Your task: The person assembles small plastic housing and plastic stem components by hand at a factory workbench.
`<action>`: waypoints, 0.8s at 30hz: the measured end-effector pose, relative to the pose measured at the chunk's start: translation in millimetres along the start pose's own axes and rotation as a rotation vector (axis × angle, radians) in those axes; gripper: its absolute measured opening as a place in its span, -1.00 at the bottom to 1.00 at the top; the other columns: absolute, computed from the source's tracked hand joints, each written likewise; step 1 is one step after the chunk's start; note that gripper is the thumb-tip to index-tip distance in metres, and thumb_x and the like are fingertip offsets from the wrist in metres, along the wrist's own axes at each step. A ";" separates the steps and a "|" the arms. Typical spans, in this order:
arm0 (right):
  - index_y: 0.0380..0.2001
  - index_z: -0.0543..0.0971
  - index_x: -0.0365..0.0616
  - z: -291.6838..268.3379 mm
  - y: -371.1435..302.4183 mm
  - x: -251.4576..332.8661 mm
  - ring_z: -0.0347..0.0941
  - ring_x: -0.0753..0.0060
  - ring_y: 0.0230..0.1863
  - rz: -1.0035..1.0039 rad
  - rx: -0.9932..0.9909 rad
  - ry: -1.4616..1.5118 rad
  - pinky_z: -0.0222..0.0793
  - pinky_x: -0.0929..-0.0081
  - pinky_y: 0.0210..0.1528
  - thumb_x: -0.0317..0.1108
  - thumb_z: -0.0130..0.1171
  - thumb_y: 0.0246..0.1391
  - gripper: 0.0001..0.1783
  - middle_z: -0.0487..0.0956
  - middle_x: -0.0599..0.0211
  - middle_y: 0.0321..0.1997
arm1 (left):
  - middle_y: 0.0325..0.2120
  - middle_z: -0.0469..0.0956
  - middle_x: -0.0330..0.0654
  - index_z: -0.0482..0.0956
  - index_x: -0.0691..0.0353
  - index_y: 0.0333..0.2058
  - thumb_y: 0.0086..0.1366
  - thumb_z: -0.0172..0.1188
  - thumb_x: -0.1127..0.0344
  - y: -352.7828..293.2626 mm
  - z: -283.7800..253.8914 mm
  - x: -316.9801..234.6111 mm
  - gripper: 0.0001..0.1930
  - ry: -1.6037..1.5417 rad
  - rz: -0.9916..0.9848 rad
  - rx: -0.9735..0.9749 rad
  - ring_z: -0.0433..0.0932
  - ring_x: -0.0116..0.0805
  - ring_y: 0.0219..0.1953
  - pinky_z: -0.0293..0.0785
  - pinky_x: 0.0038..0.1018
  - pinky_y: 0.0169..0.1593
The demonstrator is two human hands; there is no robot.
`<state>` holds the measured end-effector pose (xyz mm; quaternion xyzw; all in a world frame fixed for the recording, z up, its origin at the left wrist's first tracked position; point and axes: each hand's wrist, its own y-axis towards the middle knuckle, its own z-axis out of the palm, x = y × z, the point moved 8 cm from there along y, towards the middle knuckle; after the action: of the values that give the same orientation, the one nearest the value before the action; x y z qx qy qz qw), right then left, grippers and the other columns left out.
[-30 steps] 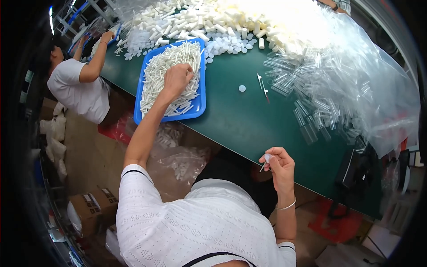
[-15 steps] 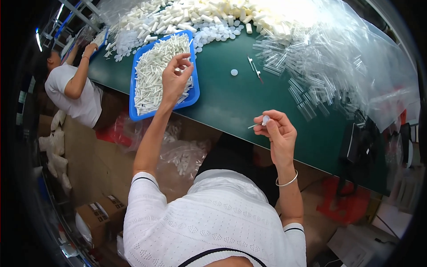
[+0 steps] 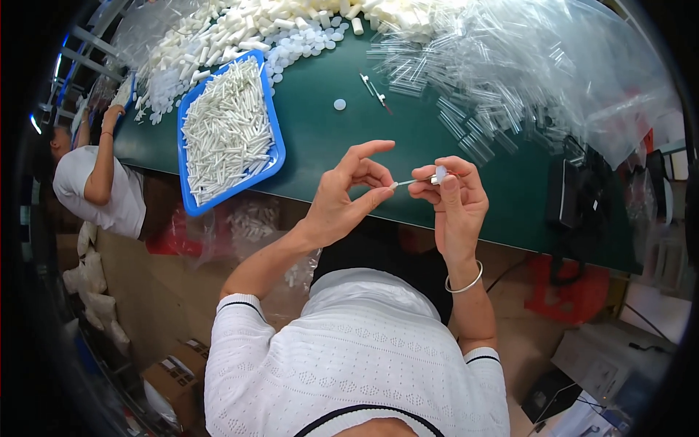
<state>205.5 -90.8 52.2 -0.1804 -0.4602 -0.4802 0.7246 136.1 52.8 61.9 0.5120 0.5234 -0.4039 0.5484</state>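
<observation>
My left hand pinches a tiny white piece between thumb and forefinger, at the left end of a thin rod; its other fingers are loosely curled. The rod's other end runs into my right hand, whose fingers close round it together with a translucent white disc and a small white part. Both hands meet above the table's near edge. To their left, a blue tray is filled with short thin white tubes. A single white disc and two thin rod pieces lie farther back on the green table.
White foam-like cylinders and more discs are heaped at the back. Clear tubes and plastic bags cover the back right, near a black box. A co-worker sits far left. A carton stands on the floor.
My left hand has moved from over the tray rightward to the rod, now pinching a tiny white piece. My right hand stays nearly in place with its parts. The view has shifted slightly.
</observation>
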 end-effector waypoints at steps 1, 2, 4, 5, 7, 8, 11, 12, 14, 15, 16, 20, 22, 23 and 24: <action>-0.07 0.43 -0.29 -0.3 -0.6 -0.9 0.61 0.35 -0.25 0.001 0.010 -0.003 0.59 0.44 -0.17 -0.27 0.07 0.27 -0.70 0.61 0.00 -0.20 | -0.34 0.53 -0.22 0.24 0.29 0.20 0.21 0.24 0.51 -0.2 -0.7 0.5 -0.41 0.015 -0.002 -0.010 0.52 -0.53 -0.25 0.47 -0.57 -0.07; -0.07 0.43 -0.29 -0.7 -1.2 -1.3 0.61 0.35 -0.25 0.002 0.021 -0.007 0.59 0.44 -0.17 -0.28 0.07 0.27 -0.70 0.61 0.00 -0.19 | -0.34 0.53 -0.22 0.24 0.29 0.20 0.21 0.24 0.51 -0.3 0.4 0.8 -0.41 0.017 -0.005 -0.007 0.52 -0.53 -0.25 0.47 -0.57 -0.07; -0.07 0.43 -0.29 -0.5 -2.1 -0.8 0.61 0.35 -0.25 0.007 0.019 -0.007 0.59 0.44 -0.17 -0.28 0.07 0.27 -0.70 0.61 -0.01 -0.19 | -0.34 0.54 -0.21 0.26 0.30 0.19 0.21 0.24 0.52 -0.3 2.0 -1.2 -0.42 0.062 0.020 -0.006 0.53 -0.52 -0.26 0.47 -0.56 -0.09; -0.07 0.43 -0.30 -0.1 -2.5 -0.9 0.61 0.35 -0.25 0.012 0.023 -0.009 0.59 0.45 -0.16 -0.28 0.07 0.27 -0.70 0.61 -0.01 -0.19 | -0.34 0.54 -0.21 0.26 0.30 0.19 0.21 0.24 0.52 0.0 2.6 -0.3 -0.42 0.062 0.018 -0.004 0.53 -0.52 -0.26 0.47 -0.56 -0.09; -0.08 0.43 -0.30 -2.1 -3.7 -1.9 0.61 0.36 -0.25 0.015 0.019 -0.013 0.59 0.46 -0.16 -0.29 0.08 0.27 -0.71 0.61 -0.01 -0.19 | -0.39 0.56 -0.17 0.28 0.25 0.18 0.18 0.22 0.56 0.1 4.6 -3.8 -0.42 0.164 0.090 0.005 0.56 -0.45 -0.34 0.52 -0.52 -0.15; -0.08 0.43 -0.31 -2.8 -3.9 -2.4 0.61 0.36 -0.25 0.017 0.018 -0.016 0.58 0.46 -0.16 -0.30 0.08 0.27 -0.71 0.61 -0.02 -0.19 | -0.39 0.56 -0.17 0.28 0.25 0.18 0.18 0.22 0.56 0.5 5.2 -4.1 -0.42 0.165 0.088 0.008 0.56 -0.45 -0.34 0.52 -0.52 -0.15; -0.07 0.43 -0.32 -4.9 -5.6 -8.1 0.61 0.37 -0.23 0.047 0.020 0.028 0.57 0.50 -0.16 -0.33 0.09 0.26 -0.71 0.61 0.00 -0.18 | -0.40 0.56 -0.16 0.30 0.25 0.17 0.17 0.22 0.58 2.1 7.1 -8.1 -0.43 0.183 0.132 -0.003 0.56 -0.43 -0.35 0.52 -0.51 -0.16; -0.07 0.43 -0.32 -4.4 -6.4 -7.9 0.61 0.37 -0.23 0.047 0.014 0.029 0.57 0.50 -0.16 -0.33 0.09 0.26 -0.71 0.61 0.00 -0.18 | -0.40 0.56 -0.16 0.31 0.25 0.17 0.17 0.22 0.58 3.7 8.4 -7.9 -0.43 0.187 0.137 -0.002 0.56 -0.42 -0.35 0.52 -0.50 -0.16; -0.08 0.45 -0.30 -2.3 -10.0 -8.3 0.58 0.45 -0.29 0.067 -0.020 -0.081 0.56 0.54 -0.19 -0.35 0.13 0.23 -0.73 0.62 0.10 -0.20 | -0.40 0.57 -0.15 0.32 0.25 0.16 0.16 0.22 0.59 6.3 11.3 -9.1 -0.43 0.189 0.144 0.005 0.56 -0.41 -0.35 0.52 -0.49 -0.16; -0.18 0.50 -0.29 -3.7 -11.4 -8.6 0.50 0.61 -0.39 0.054 -0.045 -0.191 0.47 0.66 -0.30 -0.35 0.18 0.20 -0.78 0.60 0.29 -0.31 | -0.40 0.56 -0.16 0.33 0.25 0.15 0.15 0.22 0.59 7.1 12.5 -15.6 -0.44 0.240 0.198 0.002 0.56 -0.41 -0.35 0.51 -0.49 -0.17; -0.18 0.50 -0.29 -8.7 -12.1 -9.8 0.50 0.61 -0.39 0.049 -0.050 -0.193 0.47 0.66 -0.30 -0.35 0.18 0.20 -0.78 0.60 0.29 -0.31 | -0.41 0.56 -0.16 0.35 0.25 0.15 0.15 0.22 0.60 7.7 14.1 -21.9 -0.45 0.292 0.253 -0.002 0.56 -0.40 -0.35 0.51 -0.48 -0.17; -0.37 0.53 -0.26 -24.6 -11.8 -11.6 0.35 0.77 -0.51 0.070 0.052 -0.524 0.26 0.76 -0.47 -0.35 0.25 0.15 -0.82 0.51 0.51 -0.47 | -0.43 0.55 -0.17 0.38 0.25 0.12 0.15 0.22 0.60 14.5 23.5 -25.8 -0.47 0.325 0.252 0.044 0.56 -0.39 -0.36 0.51 -0.47 -0.17; -0.33 0.52 -0.24 -25.2 -14.6 -9.5 0.35 0.78 -0.51 0.125 0.031 -0.399 0.28 0.76 -0.50 -0.36 0.25 0.15 -0.83 0.51 0.51 -0.47 | -0.43 0.55 -0.17 0.40 0.27 0.10 0.16 0.21 0.60 18.6 30.9 -22.1 -0.51 0.309 0.197 0.125 0.56 -0.40 -0.36 0.51 -0.48 -0.18; -0.28 0.51 -0.25 -26.7 -17.9 -11.8 0.40 0.76 -0.48 0.242 0.031 -0.320 0.35 0.76 -0.48 -0.42 0.23 0.15 -0.85 0.52 0.46 -0.43 | -0.42 0.55 -0.19 0.41 0.28 0.09 0.18 0.21 0.58 21.0 32.4 -12.7 -0.54 0.190 0.118 0.171 0.55 -0.44 -0.34 0.50 -0.49 -0.16; -0.28 0.51 -0.25 -28.0 -18.5 -11.2 0.40 0.76 -0.48 0.236 0.042 -0.320 0.35 0.76 -0.48 -0.42 0.23 0.15 -0.85 0.52 0.46 -0.43 | -0.42 0.55 -0.19 0.41 0.28 0.09 0.18 0.21 0.58 24.9 30.6 -12.2 -0.54 0.195 0.125 0.163 0.55 -0.44 -0.34 0.50 -0.49 -0.16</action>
<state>202.0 -113.3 25.1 -0.2921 -0.5550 -0.3476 0.6970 163.9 25.3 75.1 0.6232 0.5067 -0.3583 0.4759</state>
